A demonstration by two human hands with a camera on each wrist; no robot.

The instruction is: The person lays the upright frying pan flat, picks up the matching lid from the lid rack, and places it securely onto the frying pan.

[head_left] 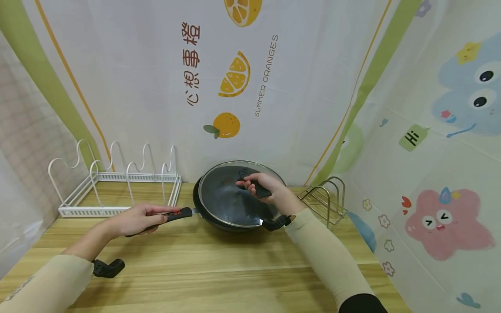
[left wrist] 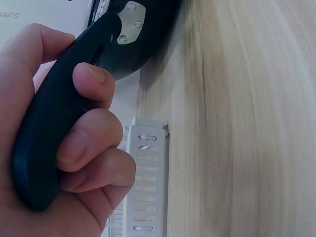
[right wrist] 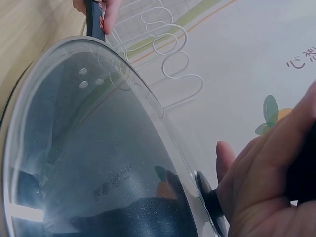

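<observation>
A dark frying pan [head_left: 227, 227] stands near the back of the wooden table. Its black handle [head_left: 181, 214] points left, and my left hand [head_left: 137, 217] grips it; the left wrist view shows the fingers curled round the handle [left wrist: 64, 108]. Over the pan lies a glass lid [head_left: 223, 195] with a metal rim, set slightly to the right of the pan's left edge. My right hand [head_left: 266, 184] holds the lid's black handle [head_left: 261, 190] from above. Whether the lid's rim touches the pan all round, I cannot tell.
A white wire rack [head_left: 117, 212] stands on the table [head_left: 195, 278] at the back left. At the right, a gold wire rack [head_left: 328, 200] sits partly behind my right forearm. A printed curtain [head_left: 156, 108] hangs close behind the pan.
</observation>
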